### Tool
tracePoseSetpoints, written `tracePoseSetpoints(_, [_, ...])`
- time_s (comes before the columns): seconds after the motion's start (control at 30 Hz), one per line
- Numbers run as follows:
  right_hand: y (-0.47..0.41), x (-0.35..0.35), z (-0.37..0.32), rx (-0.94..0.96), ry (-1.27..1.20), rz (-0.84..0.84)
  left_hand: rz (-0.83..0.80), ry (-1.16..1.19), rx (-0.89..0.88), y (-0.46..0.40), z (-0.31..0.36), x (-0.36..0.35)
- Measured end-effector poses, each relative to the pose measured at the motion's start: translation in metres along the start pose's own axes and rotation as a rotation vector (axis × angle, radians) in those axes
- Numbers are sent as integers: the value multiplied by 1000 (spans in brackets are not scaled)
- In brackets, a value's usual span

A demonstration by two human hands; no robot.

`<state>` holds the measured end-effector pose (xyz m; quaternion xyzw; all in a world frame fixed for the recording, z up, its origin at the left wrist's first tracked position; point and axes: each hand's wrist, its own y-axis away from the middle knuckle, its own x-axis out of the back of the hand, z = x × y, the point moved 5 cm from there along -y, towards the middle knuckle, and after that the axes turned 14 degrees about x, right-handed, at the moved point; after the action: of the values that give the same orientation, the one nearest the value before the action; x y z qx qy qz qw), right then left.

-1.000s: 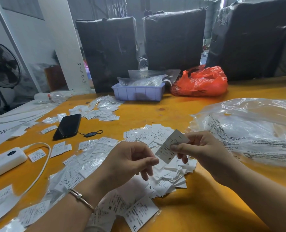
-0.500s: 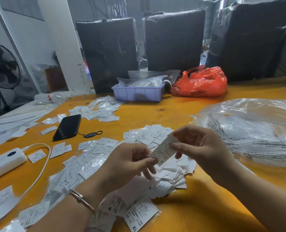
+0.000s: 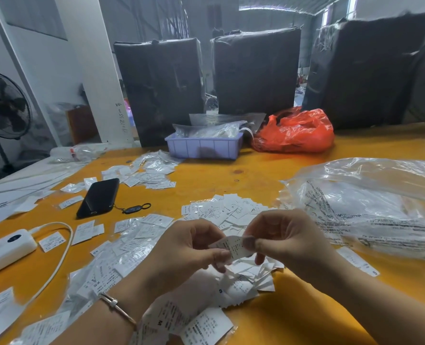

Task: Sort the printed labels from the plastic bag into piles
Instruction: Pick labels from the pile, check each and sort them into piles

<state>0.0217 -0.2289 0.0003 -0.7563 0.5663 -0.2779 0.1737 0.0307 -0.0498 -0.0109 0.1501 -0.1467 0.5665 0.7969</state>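
Pinching label (image 3: pixel 233 246) lower, hands (image 3: pixel 194 247) closer (both gripping)

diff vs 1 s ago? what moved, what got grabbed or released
The label, earlier pinched by the right hand alone and held up, came down toward the left hand, which now pinches its other end. Nothing released. The piles, phone and plastic bag stayed put.

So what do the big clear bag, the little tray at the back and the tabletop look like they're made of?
Clear bag: thin glossy plastic film, crinkled, see-through. Tray: lilac moulded plastic, matte, with ribbed walls. Tabletop: probably painted or laminated wood, smooth orange-yellow with a knot-like dark spot.
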Motion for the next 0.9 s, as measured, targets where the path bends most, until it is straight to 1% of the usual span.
tracePoseSetpoints(0.13, [0,2,0,33,58,60,-37,51,-2,1,2,-3])
tracePoseSetpoints(0.27, [0,0,3,-20,-25,-1,-25,49,0,1,1,-2])
tracePoseSetpoints(0.37, [1,-6,3,11,31,0,-16,43,7,1,1,-3])
tracePoseSetpoints(0.53, [1,-12,-4,54,80,-52,-6,36,11,1,2,-3])
tracePoseSetpoints(0.7, [1,-15,-9,69,137,-99,-40,69,5,4,5,-4])
tracePoseSetpoints(0.8, [1,-12,-7,34,125,-70,-65,81,7,4,5,-5])
tracePoseSetpoints(0.9, [0,-4,-4,-3,65,15,-21,93,8,4,5,-2])
